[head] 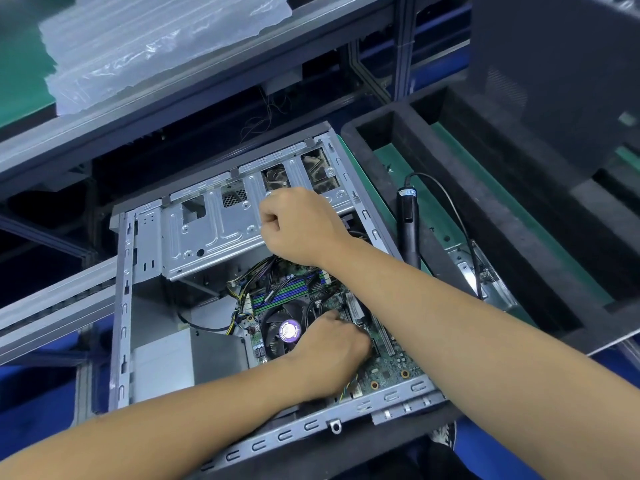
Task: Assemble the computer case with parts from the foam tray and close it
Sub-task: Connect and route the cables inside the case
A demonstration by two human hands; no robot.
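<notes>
Open computer case (145, 306): left hand (332, 348) down on motherboard (391, 362) beside CPU fan (287, 330), grip unclear. Right hand (298, 226) fisted over drive cage (207, 237). Electric screwdriver (408, 223) lies in foam tray (377, 123).

Open metal computer case (145, 258): plain grey-silver
Circuit-covered motherboard (391, 365): green
Long memory slots (287, 292): blue and green stripes
Round fan sticker (289, 331): purple
Deep foam tray (388, 116): black
Flat work mat (519, 216): green
Crinkled plastic bags (156, 39): clear, whitish

Grey metal shelf frame (194, 88), green mat (519, 216)
</notes>
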